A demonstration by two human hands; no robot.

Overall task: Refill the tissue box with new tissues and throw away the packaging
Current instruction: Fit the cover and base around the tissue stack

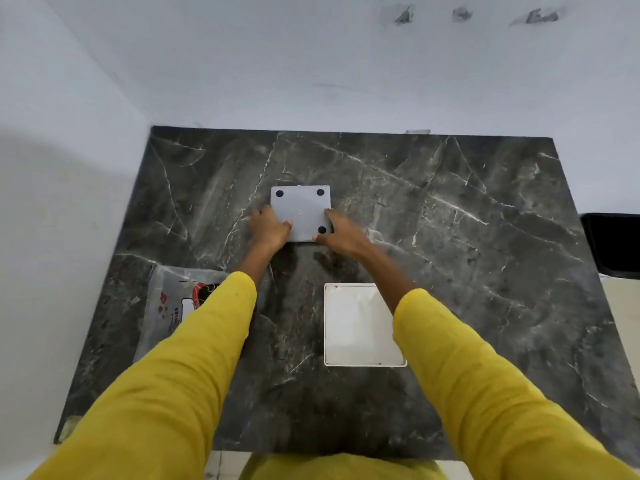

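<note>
A grey square panel [300, 211] with black rubber feet at its corners lies in the middle of the dark marble table [467, 237]; it looks like the underside of the tissue box. My left hand [268, 228] grips its near left corner and my right hand [341, 232] grips its near right edge. Nearer to me stands the open white tissue box shell [360, 323], white inside. A clear plastic tissue package [166, 306] with red and blue print lies at the left, partly hidden under my left sleeve.
White walls bound the table at the back and on the left. A black object [613, 244] stands beyond the table's right edge. The table's near edge is just in front of my body.
</note>
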